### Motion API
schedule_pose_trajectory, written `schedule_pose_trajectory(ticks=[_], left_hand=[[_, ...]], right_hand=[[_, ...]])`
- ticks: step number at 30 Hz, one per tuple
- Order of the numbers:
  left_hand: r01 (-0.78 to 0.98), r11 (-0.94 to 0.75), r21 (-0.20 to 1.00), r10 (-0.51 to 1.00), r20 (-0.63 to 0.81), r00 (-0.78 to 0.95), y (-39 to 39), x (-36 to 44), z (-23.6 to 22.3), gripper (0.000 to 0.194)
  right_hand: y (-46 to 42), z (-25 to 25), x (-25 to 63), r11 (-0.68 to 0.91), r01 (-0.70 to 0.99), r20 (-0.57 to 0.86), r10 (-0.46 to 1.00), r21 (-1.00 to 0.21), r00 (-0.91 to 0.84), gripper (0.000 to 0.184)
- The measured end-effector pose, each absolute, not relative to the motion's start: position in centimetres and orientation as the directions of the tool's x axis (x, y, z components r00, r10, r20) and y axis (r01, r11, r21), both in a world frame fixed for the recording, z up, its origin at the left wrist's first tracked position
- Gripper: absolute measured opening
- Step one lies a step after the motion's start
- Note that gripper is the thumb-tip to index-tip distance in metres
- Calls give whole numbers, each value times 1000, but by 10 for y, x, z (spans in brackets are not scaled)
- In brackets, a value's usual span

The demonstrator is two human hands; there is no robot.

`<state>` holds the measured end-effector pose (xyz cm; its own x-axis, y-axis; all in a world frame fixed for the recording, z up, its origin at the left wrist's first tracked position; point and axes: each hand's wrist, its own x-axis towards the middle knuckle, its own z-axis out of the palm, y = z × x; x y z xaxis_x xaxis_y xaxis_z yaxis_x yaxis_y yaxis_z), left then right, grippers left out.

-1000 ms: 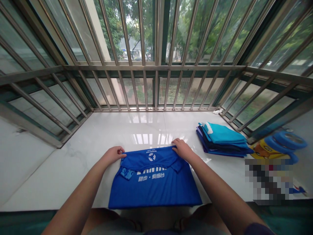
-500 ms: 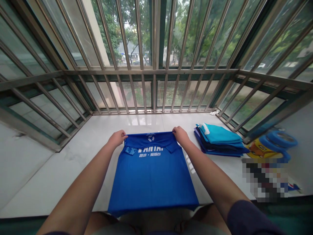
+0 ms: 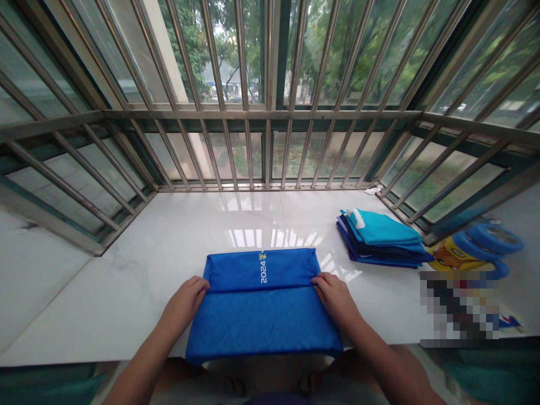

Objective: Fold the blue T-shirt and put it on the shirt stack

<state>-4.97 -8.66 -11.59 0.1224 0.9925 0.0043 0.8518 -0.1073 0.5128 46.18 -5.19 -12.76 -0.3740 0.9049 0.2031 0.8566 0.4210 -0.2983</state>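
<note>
At the lower centre of the frame, a blue printed T-shirt [image 3: 264,323] lies on the white marble-patterned windowsill [image 3: 126,287], its far part folded over, with "2024" showing on the flap. The left hand [image 3: 185,298] pinches the flap's left corner between thumb and fingers; the right hand [image 3: 337,295] pinches the right corner. Right of centre sits a stack of folded clothes [image 3: 386,233], turquoise on top.

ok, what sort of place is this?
Probably a home, at a bay-window ledge: metal bars run along three sides, trees show outside, and a stack of folded fabric items sits on the glossy white surface.
</note>
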Motion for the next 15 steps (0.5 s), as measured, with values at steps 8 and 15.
schedule_pose_trajectory(ticks=[8, 15], left_hand=[[902, 91, 422, 988, 75, -134, -80, -33, -110, 37], [920, 31, 391, 988, 125, -87, -54, -15, -120, 40]], right_hand=[[-46, -105, 450, 208, 911, 147, 975, -355, -165, 28], [-16, -96, 430, 36, 961, 35, 999, -276, -27, 29]])
